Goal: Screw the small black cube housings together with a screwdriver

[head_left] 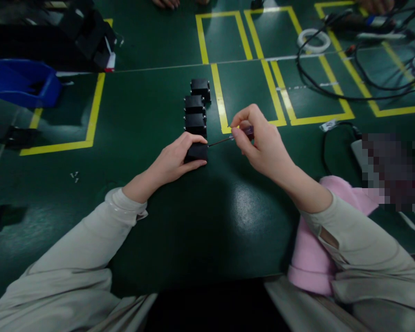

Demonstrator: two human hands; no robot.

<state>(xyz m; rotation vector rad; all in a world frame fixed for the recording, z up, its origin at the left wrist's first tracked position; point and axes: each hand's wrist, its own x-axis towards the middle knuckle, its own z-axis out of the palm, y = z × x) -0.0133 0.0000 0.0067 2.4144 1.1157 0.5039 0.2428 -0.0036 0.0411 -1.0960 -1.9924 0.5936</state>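
My left hand (pixel 176 159) is closed around a small black box (pixel 197 151), fingers on its far side and thumb on its near side, pressing it to the green table. A screwdriver (pixel 221 141) is pinched in my right hand (pixel 259 138); its thin shaft points left and the tip meets the box's right side. Just beyond the held box stand several similar black boxes (pixel 195 121) in a short column, with small shiny screw heads at their sides. A few loose screws (pixel 75 176) lie to the left of my left hand.
A blue bin (pixel 22 83) and dark equipment (pixel 90 37) stand at the left. Yellow tape (pixel 219 99) marks rectangles on the table. Black cables (pixel 328 92) and a white tape roll (pixel 313 40) lie right. A pink cloth (pixel 313 258) is under my right forearm. Other people's hands (pixel 166 3) show at the far edge.
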